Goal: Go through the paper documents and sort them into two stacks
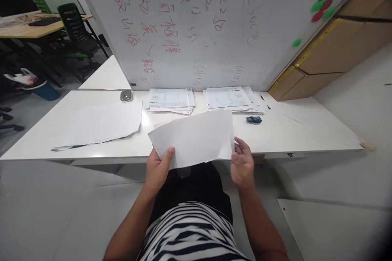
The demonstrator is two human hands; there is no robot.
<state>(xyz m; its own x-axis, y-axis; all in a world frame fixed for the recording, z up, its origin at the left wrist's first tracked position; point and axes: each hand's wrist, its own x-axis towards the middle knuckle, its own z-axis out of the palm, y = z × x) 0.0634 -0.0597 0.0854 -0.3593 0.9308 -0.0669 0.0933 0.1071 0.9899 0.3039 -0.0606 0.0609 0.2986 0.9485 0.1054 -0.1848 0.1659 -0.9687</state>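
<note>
Between my two hands I hold white paper sheets [197, 138], tilted over the front edge of the desk. My left hand [158, 167] grips their lower left corner, thumb on top. At the right edge my right hand [242, 163] pinches the paper between thumb and fingers. A fold or a second sheet shows along that right side; how many sheets there are I cannot tell. Behind them lie a left stack of printed papers [170, 98] and a right stack of printed papers [228, 98], both against the whiteboard.
Large blank sheets [101, 124] cover the desk's left part, with a small grey square object [125, 96] behind them. A dark blue object [254, 120] sits right of my hands. The whiteboard [226, 49] and cardboard boxes [337, 57] bound the desk [306, 138] at the back.
</note>
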